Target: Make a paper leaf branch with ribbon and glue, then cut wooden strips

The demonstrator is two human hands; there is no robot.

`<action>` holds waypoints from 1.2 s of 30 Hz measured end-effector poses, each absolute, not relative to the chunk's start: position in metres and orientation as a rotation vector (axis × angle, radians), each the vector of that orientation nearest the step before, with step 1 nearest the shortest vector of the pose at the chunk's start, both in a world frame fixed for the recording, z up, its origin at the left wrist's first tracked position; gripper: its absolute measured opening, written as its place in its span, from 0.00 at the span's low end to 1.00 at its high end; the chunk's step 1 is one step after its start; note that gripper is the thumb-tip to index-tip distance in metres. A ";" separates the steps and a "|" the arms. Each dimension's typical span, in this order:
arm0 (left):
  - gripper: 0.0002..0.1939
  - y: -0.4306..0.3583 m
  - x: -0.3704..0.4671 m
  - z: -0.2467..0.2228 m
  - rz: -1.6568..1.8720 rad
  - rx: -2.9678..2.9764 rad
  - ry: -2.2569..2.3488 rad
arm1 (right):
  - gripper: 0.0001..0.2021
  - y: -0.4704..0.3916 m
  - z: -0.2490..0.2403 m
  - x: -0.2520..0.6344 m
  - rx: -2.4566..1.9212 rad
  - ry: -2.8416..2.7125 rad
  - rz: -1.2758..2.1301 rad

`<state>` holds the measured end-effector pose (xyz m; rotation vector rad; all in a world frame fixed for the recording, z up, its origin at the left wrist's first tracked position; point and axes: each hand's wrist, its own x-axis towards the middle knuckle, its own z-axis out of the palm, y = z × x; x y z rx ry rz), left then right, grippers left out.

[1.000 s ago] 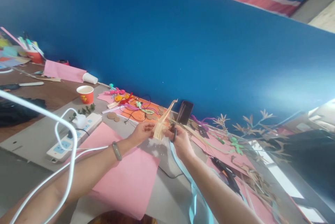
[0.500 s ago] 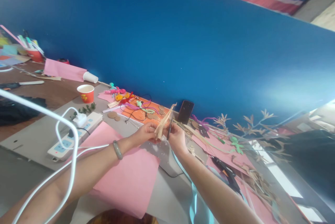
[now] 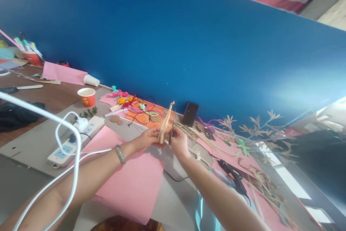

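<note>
Trimming is judged to be the step in hand. A pale, dry husk strip [image 3: 166, 124] is held up just L of the phone [image 3: 190, 114] & on its near side, w/ the narrow tip pointed up & the wider end low. The lower part is pinched by the L hand [image 3: 150, 138], so that grip is closed on it. Dark scissors [image 3: 171, 135] are gripped by the R hand [image 3: 180, 143], also on the phone's near side & slightly L of it. The blades are seen nearly edge-on, so whether they're parted, or touching the strip, can't be told.

For a clean cut, the strip is best held taut & flat, pinched close to the cut line, so it isn't folded btwn the blades. The L hand should be set clear of the blade path, b/c it's v. near. Short snips are prob. safer than one long cut, as dry fibre may be split along the grain.

A pink sheet [image 3: 132, 187] is laid on the grey bench [image 3: 175, 202], L of the phone & well to its near side; offcuts could be caught there. A black glue gun [image 3: 233, 175] is placed R of the phone, near side, just beside the R forearm [image 3: 211, 191], so elbow swings are best kept small.
</note>
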<state>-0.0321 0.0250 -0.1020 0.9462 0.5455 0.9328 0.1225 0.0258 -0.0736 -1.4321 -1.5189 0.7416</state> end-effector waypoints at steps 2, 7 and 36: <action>0.21 0.023 -0.033 -0.098 0.913 0.917 0.540 | 0.06 0.025 -0.072 0.123 -1.461 -1.566 0.685; 0.17 0.022 -0.033 -0.096 0.925 0.915 0.575 | 0.05 0.021 -0.068 0.122 -1.492 -1.626 0.617; 0.16 0.023 -0.034 -0.099 0.865 0.998 0.717 | 0.13 0.025 -0.088 0.128 -1.420 -1.486 0.907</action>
